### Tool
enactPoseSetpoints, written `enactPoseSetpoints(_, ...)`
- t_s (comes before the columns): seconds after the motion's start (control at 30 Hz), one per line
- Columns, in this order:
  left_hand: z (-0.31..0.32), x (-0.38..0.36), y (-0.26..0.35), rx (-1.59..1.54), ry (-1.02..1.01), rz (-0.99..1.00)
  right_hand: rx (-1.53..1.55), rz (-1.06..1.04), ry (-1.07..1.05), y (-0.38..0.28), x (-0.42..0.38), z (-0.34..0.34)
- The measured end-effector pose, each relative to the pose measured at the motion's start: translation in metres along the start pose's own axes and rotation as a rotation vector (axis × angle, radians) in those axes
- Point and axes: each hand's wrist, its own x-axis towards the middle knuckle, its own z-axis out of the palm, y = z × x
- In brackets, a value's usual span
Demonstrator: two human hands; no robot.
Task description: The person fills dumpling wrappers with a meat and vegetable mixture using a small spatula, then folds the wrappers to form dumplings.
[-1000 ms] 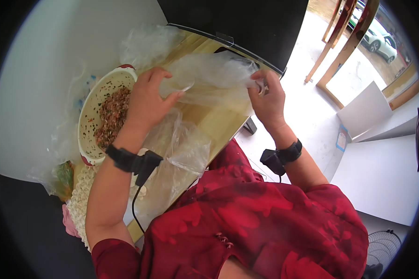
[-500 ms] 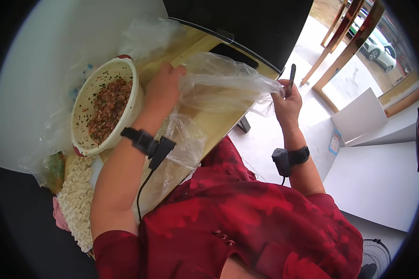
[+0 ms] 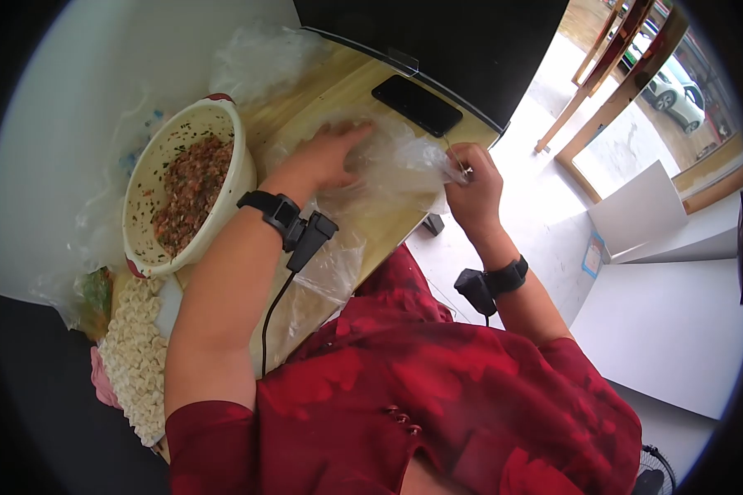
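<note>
Head view: the left hand is lying near the centre of the frame, inside or under a clear plastic bag, with its fingers spread flat against the film. The right hand is sitting just right of centre, its fingers pinched shut on the bag's right edge; a thin dark stick-like item is also showing in this grip, but what it is cannot be told. The bag is resting on the wooden table in the upper middle of the frame. A black phone is lying just above the bag. A white bowl of minced filling is standing left of the left hand. Rows of dumplings are lying at lower left.
</note>
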Motion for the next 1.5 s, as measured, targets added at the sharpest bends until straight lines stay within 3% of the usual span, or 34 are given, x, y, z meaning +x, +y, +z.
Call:
enactPoseSetpoints(0.07,0.012,-0.004,-0.004,0.045,-0.170,-0.228,-0.044,-0.089,0.045,-0.010,-0.005,-0.013)
enactPoseSetpoints(0.2,0.005,0.000,-0.014,0.070,-0.214,-0.356,-0.094,-0.225,-0.092,-0.015,-0.036,-0.048)
enactPoseSetpoints(0.3,0.002,0.001,-0.030,0.072,-0.192,-0.471,-0.031,-0.147,-0.373,-0.010,-0.062,-0.063)
enactPoseSetpoints(0.4,0.001,0.001,-0.038,0.062,-0.157,-0.404,0.218,-0.023,-0.337,-0.013,-0.043,-0.073)
enactPoseSetpoints(0.43,0.000,0.003,-0.036,0.104,-0.106,-0.332,0.313,0.335,-0.443,-0.035,-0.026,-0.083)
enactPoseSetpoints(0.47,-0.001,0.005,-0.035,0.146,-0.052,-0.258,0.483,0.465,-0.610,-0.038,-0.014,-0.090)
enactPoseSetpoints(0.53,-0.005,0.008,-0.034,-0.010,-0.070,-0.211,0.578,0.267,-0.970,-0.052,0.023,-0.100)
enactPoseSetpoints(0.6,-0.006,0.005,-0.030,-0.166,-0.077,-0.181,0.370,0.131,-0.798,-0.049,0.042,-0.092)
enactPoseSetpoints(0.63,0.003,0.000,-0.020,-0.218,-0.026,-0.130,0.212,0.267,-0.601,-0.055,0.046,-0.082)
enactPoseSetpoints(0.67,0.011,-0.006,-0.007,-0.268,0.025,-0.076,0.029,0.269,-0.551,-0.061,0.058,-0.070)
enactPoseSetpoints(0.73,0.008,-0.020,0.028,-0.144,-0.014,-0.156,-0.113,-0.171,-0.325,-0.028,0.059,-0.022)
enactPoseSetpoints(0.83,0.008,-0.029,0.033,-0.040,-0.098,-0.240,-0.192,-0.001,-0.470,-0.014,0.056,0.015)
enactPoseSetpoints(0.9,0.011,-0.033,0.022,-0.058,-0.142,-0.250,-0.177,0.127,-0.279,0.009,0.066,0.018)
enactPoseSetpoints(0.93,0.013,-0.035,0.014,-0.049,-0.133,-0.230,-0.179,0.053,-0.069,0.020,0.076,0.012)
enactPoseSetpoints(1.0,0.017,-0.041,0.003,-0.051,-0.134,-0.204,-0.333,0.189,-0.003,0.019,0.092,-0.012)
enactPoseSetpoints(1.07,0.010,-0.038,-0.005,-0.100,-0.132,-0.180,-0.474,-0.031,0.169,0.025,0.091,-0.020)
enactPoseSetpoints(1.1,0.007,-0.036,-0.004,-0.102,-0.124,-0.181,-0.474,-0.040,0.169,0.021,0.089,-0.022)
enactPoseSetpoints(1.2,0.004,-0.031,-0.015,-0.068,-0.150,-0.178,-0.066,-0.064,-0.121,-0.004,0.068,-0.011)
enactPoseSetpoints(1.27,0.006,-0.011,-0.039,-0.604,-0.002,-0.294,-0.067,-0.144,-0.295,-0.013,0.057,0.004)
enactPoseSetpoints(1.3,0.006,-0.005,-0.045,-0.607,0.000,-0.294,-0.068,-0.142,-0.356,-0.023,0.055,0.011)
enactPoseSetpoints(1.37,0.005,-0.002,-0.054,-0.293,0.151,-0.226,-0.165,-0.048,-0.531,-0.030,0.054,0.020)
enactPoseSetpoints(1.4,0.003,-0.002,-0.047,-0.292,0.160,-0.234,-0.161,-0.058,-0.537,-0.024,0.049,0.026)
enactPoseSetpoints(1.47,0.003,0.004,-0.029,0.148,0.197,-0.451,-0.311,-0.140,-0.503,-0.005,0.033,0.041)
enactPoseSetpoints(1.5,0.008,0.010,-0.036,0.150,0.208,-0.467,-0.296,-0.080,-0.524,-0.006,0.026,0.046)
